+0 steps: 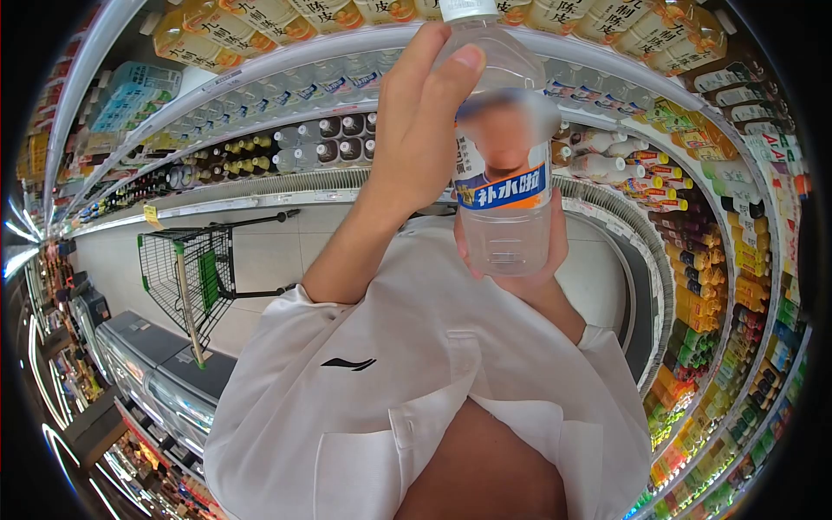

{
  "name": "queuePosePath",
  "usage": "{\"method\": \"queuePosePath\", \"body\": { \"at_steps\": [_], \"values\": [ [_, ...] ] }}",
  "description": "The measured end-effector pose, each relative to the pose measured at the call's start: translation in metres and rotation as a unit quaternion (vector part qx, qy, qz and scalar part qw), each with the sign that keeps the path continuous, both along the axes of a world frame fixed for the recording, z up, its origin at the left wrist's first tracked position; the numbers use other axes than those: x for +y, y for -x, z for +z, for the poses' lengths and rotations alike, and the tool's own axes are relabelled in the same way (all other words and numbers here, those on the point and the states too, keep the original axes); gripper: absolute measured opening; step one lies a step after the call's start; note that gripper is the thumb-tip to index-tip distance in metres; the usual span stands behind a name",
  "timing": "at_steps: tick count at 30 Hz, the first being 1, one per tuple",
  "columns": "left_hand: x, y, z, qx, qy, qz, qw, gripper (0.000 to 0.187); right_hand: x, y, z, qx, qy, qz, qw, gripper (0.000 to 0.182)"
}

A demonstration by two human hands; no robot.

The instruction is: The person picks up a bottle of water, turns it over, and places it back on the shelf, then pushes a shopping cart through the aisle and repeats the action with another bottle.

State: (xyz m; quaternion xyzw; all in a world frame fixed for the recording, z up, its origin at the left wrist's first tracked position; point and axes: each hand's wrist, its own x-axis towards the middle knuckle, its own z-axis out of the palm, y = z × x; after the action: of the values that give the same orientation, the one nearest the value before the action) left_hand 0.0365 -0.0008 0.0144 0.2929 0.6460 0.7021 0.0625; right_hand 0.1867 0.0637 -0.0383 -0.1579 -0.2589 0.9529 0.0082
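The left hand (414, 130) had its fingers closed on the upper side of the bottle (503, 198); the right hand (556, 247) cupped its base, fingers curled, partly hidden. The bottle was held upright before the shelf (277, 67) edges, a cart (208, 276) standing left.

On the label (511, 192) of the clear plastic, white-capped bottle (510, 236) I hold, I read 补水啦 in bold white characters on a slanting blue band edged with orange. The small dark characters at the label's left edge are too fine for me to make out, and a blur covers its upper part. Along the top shelf, I read 九制陈皮 in large black characters on the pale labels of the amber-yellow plastic bottles (245, 26). The small yellow tag (152, 215) on the white shelf edge (186, 208) is too tiny for me to read.
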Motion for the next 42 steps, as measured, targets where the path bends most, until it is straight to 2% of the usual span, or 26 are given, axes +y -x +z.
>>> {"method": "queuePosePath", "body": {
  "at_steps": [9, 11, 14, 15, 17, 22, 27, 30, 32, 33, 34, 35, 36, 38, 39, 41, 42],
  "values": [
    [0.002, 0.0, 0.002, -0.018, -0.002, -0.006, 1.0, 0.046, 0.005, -0.001, -0.007, 0.015, -0.016, 0.005, 1.0, 0.084],
    [0.003, -0.001, 0.002, -0.019, -0.004, -0.007, 1.0, 0.047, 0.012, -0.004, -0.026, 0.163, 0.047, 0.054, 0.984, 0.08],
    [0.003, -0.002, 0.003, -0.047, 0.0, -0.007, 0.999, 0.048, 0.013, -0.004, -0.029, 0.178, 0.039, 0.065, 0.981, 0.08],
    [0.003, -0.001, 0.003, -0.048, -0.002, -0.01, 0.999, 0.048, 0.011, -0.003, -0.021, 0.178, 0.039, 0.065, 0.981, 0.08],
    [0.004, -0.001, 0.003, -0.048, -0.004, -0.014, 0.999, 0.048, 0.004, 0.001, 0.002, 0.015, -0.047, 0.01, 0.999, 0.081],
    [0.002, 0.0, 0.002, -0.014, 0.003, -0.01, 1.0, 0.05, 0.002, 0.0, 0.001, 0.019, -0.032, 0.005, 0.999, 0.08],
    [0.002, -0.001, 0.003, -0.03, 0.009, -0.008, 0.999, 0.054, 0.002, -0.001, 0.0, 0.023, -0.03, 0.006, 0.999, 0.081],
    [0.003, -0.003, 0.002, -0.026, 0.012, 0.01, 1.0, 0.058, 0.004, -0.003, -0.006, 0.031, 0.021, -0.014, 0.999, 0.084],
    [0.001, -0.002, -0.001, -0.013, 0.01, 0.029, 0.999, 0.06, 0.015, -0.01, -0.021, -0.061, -0.033, -0.072, 0.995, 0.077],
    [-0.002, 0.002, -0.005, -0.053, 0.025, -0.009, 0.998, 0.057, 0.022, -0.01, -0.022, -0.061, -0.033, -0.071, 0.995, 0.077],
    [-0.004, 0.003, -0.006, -0.093, 0.039, -0.047, 0.994, 0.056, 0.029, -0.009, -0.024, -0.02, -0.177, -0.112, 0.978, 0.067],
    [-0.001, 0.0, -0.004, -0.093, 0.039, -0.048, 0.994, 0.056, 0.034, -0.008, -0.024, 0.02, -0.316, -0.15, 0.937, 0.062],
    [0.004, -0.007, 0.001, -0.059, 0.033, -0.026, 0.997, 0.055, 0.036, -0.005, -0.02, 0.02, -0.316, -0.151, 0.936, 0.062],
    [0.01, -0.01, 0.0, -0.023, 0.026, -0.006, 0.999, 0.055, 0.041, 0.001, -0.011, 0.032, -0.522, -0.166, 0.836, 0.072],
    [0.013, -0.007, -0.007, -0.059, 0.018, -0.012, 0.998, 0.054, 0.04, 0.001, -0.013, 0.032, -0.522, -0.166, 0.836, 0.072],
    [0.012, -0.002, -0.015, -0.095, 0.01, -0.018, 0.995, 0.054, 0.036, 0.001, -0.021, 0.142, -0.486, -0.202, 0.838, 0.084],
    [0.009, 0.001, -0.018, -0.227, -0.065, -0.079, 0.968, 0.054, 0.033, 0.0, -0.02, 0.14, -0.486, -0.204, 0.838, 0.084]
  ]
}}
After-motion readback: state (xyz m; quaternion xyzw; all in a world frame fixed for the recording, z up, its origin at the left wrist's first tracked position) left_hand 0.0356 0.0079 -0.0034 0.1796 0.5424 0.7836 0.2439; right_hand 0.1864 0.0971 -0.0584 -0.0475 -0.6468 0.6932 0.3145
